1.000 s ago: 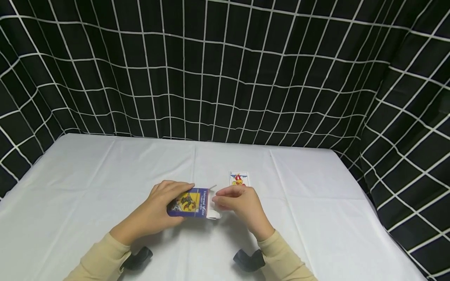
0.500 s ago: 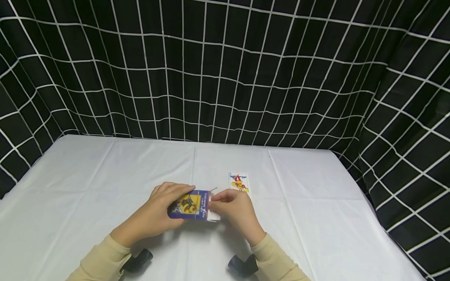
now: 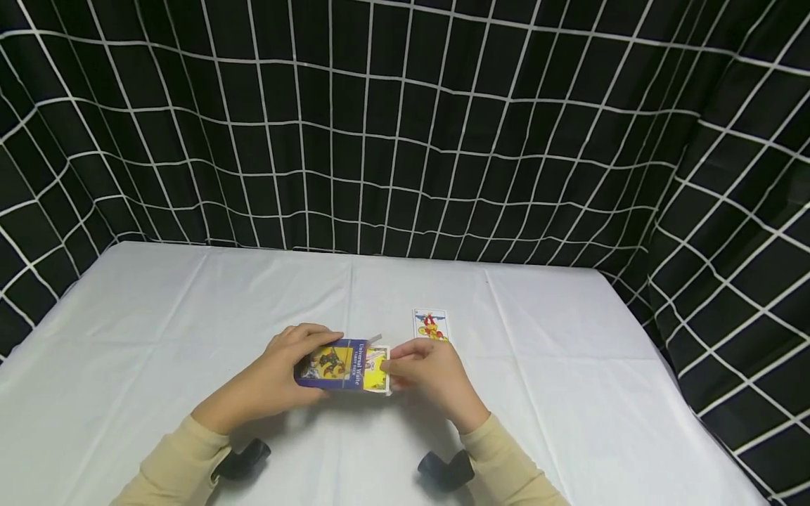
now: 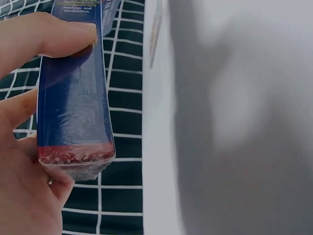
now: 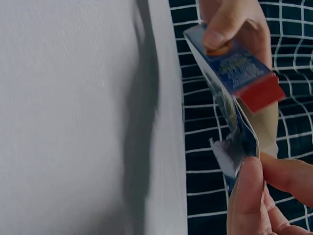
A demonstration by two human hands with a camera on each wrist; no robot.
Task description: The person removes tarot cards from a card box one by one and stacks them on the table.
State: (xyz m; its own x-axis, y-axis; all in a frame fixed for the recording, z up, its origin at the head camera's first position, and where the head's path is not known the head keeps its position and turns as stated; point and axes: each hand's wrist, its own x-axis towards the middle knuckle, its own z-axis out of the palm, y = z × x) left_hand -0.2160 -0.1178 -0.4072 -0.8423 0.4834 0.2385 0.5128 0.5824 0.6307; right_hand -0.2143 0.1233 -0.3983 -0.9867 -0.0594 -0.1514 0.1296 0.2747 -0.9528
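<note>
A blue tarot card box (image 3: 356, 364) with a yellow picture on its face lies in my left hand (image 3: 272, 379), gripped with the thumb on one long edge and the fingers on the other. A yellow-faced tarot card (image 3: 373, 378) sticks partway out of the box's right end, where my right hand (image 3: 436, 372) pinches it between thumb and fingertips. In the right wrist view the pinched card (image 5: 250, 134) is seen edge-on beside the box's red end (image 5: 261, 93). Clear wrap (image 4: 80, 171) hangs crumpled at the box's other end in the left wrist view.
One card (image 3: 432, 323) with a winged red figure lies face up on the white tablecloth (image 3: 538, 337), just beyond my right hand. Black curtains (image 3: 392, 140) with a white grid stand behind the table and at both sides. A dark strap piece (image 3: 446, 471) shows under each wrist.
My right fingers went in at the box's open end, then drew back to the right, pulling the yellow-faced card partly out. The left hand with the box shifted slightly left.
</note>
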